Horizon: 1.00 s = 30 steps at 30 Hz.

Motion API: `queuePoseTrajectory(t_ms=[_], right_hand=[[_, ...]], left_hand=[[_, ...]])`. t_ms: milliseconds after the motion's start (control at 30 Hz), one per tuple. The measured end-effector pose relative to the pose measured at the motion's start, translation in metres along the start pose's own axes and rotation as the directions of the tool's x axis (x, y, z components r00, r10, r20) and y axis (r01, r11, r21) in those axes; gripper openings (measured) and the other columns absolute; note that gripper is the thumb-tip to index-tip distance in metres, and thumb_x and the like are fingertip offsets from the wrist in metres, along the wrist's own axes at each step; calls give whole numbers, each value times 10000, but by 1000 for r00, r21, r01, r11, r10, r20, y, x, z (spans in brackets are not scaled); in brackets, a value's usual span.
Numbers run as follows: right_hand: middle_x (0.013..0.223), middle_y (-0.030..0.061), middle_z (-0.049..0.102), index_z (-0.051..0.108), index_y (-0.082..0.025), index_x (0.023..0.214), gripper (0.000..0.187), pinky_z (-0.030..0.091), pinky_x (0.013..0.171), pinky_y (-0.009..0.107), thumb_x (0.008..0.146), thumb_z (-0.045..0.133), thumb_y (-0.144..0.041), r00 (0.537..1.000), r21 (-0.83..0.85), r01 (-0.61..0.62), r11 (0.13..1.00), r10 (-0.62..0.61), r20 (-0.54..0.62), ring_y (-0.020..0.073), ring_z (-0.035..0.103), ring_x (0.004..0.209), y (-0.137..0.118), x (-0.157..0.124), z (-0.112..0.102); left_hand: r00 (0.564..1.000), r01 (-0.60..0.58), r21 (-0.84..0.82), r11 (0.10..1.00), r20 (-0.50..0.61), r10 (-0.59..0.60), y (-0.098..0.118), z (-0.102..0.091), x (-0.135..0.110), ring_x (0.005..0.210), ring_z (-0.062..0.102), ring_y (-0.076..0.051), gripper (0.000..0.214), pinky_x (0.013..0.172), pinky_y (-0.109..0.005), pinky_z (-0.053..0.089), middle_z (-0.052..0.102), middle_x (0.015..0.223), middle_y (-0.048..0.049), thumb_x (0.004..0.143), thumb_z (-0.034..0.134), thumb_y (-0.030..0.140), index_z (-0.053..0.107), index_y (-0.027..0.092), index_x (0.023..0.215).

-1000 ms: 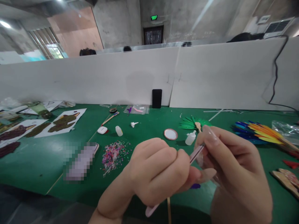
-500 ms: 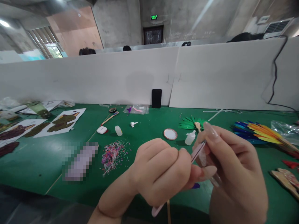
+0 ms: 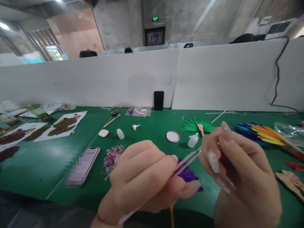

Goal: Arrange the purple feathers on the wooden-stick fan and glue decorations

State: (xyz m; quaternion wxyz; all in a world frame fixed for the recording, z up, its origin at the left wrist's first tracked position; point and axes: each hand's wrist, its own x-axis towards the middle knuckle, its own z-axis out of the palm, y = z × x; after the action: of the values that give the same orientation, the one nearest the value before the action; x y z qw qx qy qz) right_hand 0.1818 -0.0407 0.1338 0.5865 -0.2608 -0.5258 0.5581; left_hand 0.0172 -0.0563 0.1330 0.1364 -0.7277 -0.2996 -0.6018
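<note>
My left hand [image 3: 144,177] is closed around a pair of pale tweezers [image 3: 187,161], whose tips point right, slightly apart, towards my other hand. My right hand [image 3: 244,164] is closed in a pinch, thumb against forefinger; a tiny whitish speck shows there, too small to name. Beneath my left hand lies a purple fan-shaped piece [image 3: 190,175], partly covered by the fingers. A thin wooden stick [image 3: 172,217] sticks out below it. Just beyond the hands stand a small white squeeze bottle [image 3: 193,140] and a round white lid with a reddish rim [image 3: 173,136].
On the green table [image 3: 142,134], colourful confetti-like bits [image 3: 113,160] lie beside a lit phone [image 3: 86,164]. A green fan [image 3: 190,125] and blue-yellow feather-like pieces [image 3: 268,134] lie to the right. A black phone [image 3: 159,100] leans on the white partition [image 3: 106,79].
My left hand and the tweezers have drawn left and away from my right hand, uncovering more of the purple piece. My right hand has shifted slightly right. The phone screen has lit up.
</note>
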Motion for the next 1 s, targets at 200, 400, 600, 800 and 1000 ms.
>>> queuePoseTrajectory(t_ms=[200, 400, 600, 800, 1000], right_hand=[[437, -46, 401, 542, -209, 606, 373, 229, 380, 237, 944, 453, -339, 995, 5, -76, 997, 75, 64, 75, 291, 369, 3, -1, 0], [405, -52, 382, 542, -220, 591, 387, 189, 352, 231, 930, 470, -393, 988, -18, -136, 991, 137, 75, 81, 272, 355, 2, -2, 1], [388, -50, 382, 504, -209, 547, 424, 214, 348, 226, 917, 482, -415, 990, -88, -112, 990, 119, 69, 77, 284, 342, 0, 0, -1], [398, -52, 348, 503, -206, 507, 417, 165, 313, 220, 858, 574, -420, 997, -116, -79, 990, 81, 16, 71, 248, 347, -1, 1, 1], [415, -48, 339, 548, -223, 474, 389, 147, 290, 217, 794, 650, -419, 997, -115, -52, 992, 44, -66, 71, 247, 347, 0, 1, 5]], left_hand=[[998, 43, -24, 999, 47, -42, 9, 9, 6, 530, 491, -107, 250, 493, -273, 429, 565, 578, 17, 880, 560, 359, 575, 164, 724], [996, -3, -56, 998, 91, 8, 5, 10, 4, 529, 466, -105, 294, 485, -263, 397, 523, 554, 8, 890, 545, 350, 564, 155, 670], [994, -24, -49, 999, 101, 29, 4, 11, 5, 537, 487, -110, 295, 506, -263, 420, 525, 564, 5, 897, 530, 338, 567, 147, 675], [991, -45, -31, 999, 125, 48, 3, 11, 5, 520, 490, -108, 282, 509, -262, 433, 534, 557, 5, 909, 510, 314, 555, 152, 682], [991, -67, -22, 997, 115, 69, 5, 9, 3, 533, 505, -105, 268, 543, -253, 458, 534, 558, 8, 911, 509, 305, 568, 147, 702]])
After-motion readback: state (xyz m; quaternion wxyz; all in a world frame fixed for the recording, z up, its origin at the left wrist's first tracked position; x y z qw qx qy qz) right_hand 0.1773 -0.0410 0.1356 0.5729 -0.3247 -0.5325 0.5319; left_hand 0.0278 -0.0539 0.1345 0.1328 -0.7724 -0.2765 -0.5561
